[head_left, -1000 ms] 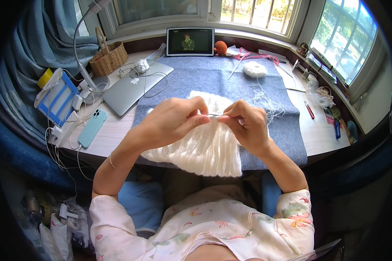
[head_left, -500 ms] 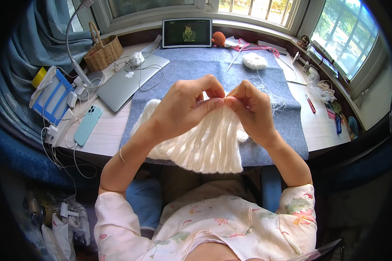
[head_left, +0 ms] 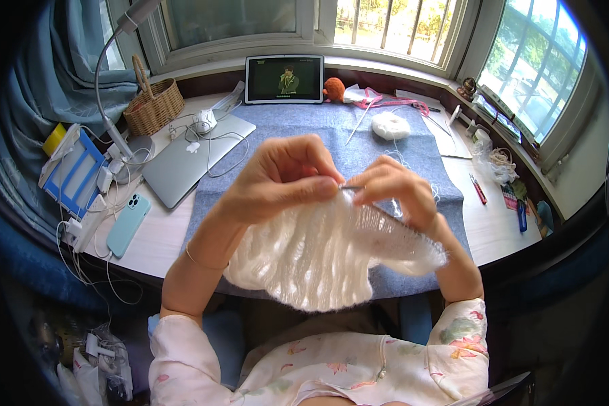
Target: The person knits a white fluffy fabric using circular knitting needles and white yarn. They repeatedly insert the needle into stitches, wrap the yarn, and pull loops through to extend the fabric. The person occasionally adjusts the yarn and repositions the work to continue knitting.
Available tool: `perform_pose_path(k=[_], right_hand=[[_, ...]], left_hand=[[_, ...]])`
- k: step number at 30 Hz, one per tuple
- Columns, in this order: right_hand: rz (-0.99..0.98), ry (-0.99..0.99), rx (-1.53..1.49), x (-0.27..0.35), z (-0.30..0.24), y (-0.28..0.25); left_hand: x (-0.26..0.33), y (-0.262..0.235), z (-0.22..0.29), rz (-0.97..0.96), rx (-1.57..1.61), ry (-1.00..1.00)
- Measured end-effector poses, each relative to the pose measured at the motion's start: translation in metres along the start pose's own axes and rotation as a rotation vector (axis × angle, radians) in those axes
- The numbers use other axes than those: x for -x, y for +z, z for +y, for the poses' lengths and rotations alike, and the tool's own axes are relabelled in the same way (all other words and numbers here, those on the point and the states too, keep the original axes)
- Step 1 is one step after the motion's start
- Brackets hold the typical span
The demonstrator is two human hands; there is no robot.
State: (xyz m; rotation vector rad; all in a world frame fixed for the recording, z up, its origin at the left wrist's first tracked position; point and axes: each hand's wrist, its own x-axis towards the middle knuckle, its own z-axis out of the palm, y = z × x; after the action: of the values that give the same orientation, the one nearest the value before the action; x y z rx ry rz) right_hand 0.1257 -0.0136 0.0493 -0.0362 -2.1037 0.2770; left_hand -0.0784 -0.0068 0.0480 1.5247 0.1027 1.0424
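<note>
Left hand (head_left: 281, 179) raised above the counter (head_left: 157, 237), fingers curled, thumb and forefinger pinching the knitting needle (head_left: 351, 187) tip; right hand (head_left: 394, 193) opposite, fingers closed on the same needle; white knitted fabric (head_left: 321, 254) hangs from both hands over the blue-grey mat (head_left: 358, 139); both forearms angle inward.

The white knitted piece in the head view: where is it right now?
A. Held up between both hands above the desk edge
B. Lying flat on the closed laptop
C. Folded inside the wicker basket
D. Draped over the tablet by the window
A: the white knitted piece hangs from the left hand and right hand, which pinch its top edge at a thin needle over the grey mat.
</note>
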Motion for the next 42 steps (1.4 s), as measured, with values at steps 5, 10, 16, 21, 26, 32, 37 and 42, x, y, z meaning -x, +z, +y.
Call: perform_pose_path(k=[5,10,16,21,26,32,37,42], right_hand=[[0.132,-0.082,0.310,0.023,0.008,0.012],[0.242,-0.039,0.433,0.033,0.012,0.018],[0.080,-0.032,0.756,0.037,0.007,0.008],[0.130,-0.078,0.840,0.039,-0.002,0.008],[0.161,-0.079,0.851,0.037,-0.006,0.010],[0.166,-0.083,0.835,0.036,-0.005,0.014],[0.126,0.078,0.715,0.028,-0.005,0.013],[-0.095,0.351,0.314,0.025,0.004,0.016]], left_hand=[[0.014,0.013,-0.013,0.111,-0.363,0.023],[0.017,0.019,-0.027,0.137,-0.824,0.397],[0.027,0.019,-0.028,0.112,-1.121,0.455],[0.027,0.025,-0.028,0.124,-1.182,0.438],[0.024,0.027,-0.026,0.203,-0.672,0.146],[0.022,0.025,-0.013,0.232,0.075,-0.259],[0.024,0.026,-0.031,0.185,0.282,-0.283],[0.026,0.029,-0.038,0.143,0.281,-0.321]])
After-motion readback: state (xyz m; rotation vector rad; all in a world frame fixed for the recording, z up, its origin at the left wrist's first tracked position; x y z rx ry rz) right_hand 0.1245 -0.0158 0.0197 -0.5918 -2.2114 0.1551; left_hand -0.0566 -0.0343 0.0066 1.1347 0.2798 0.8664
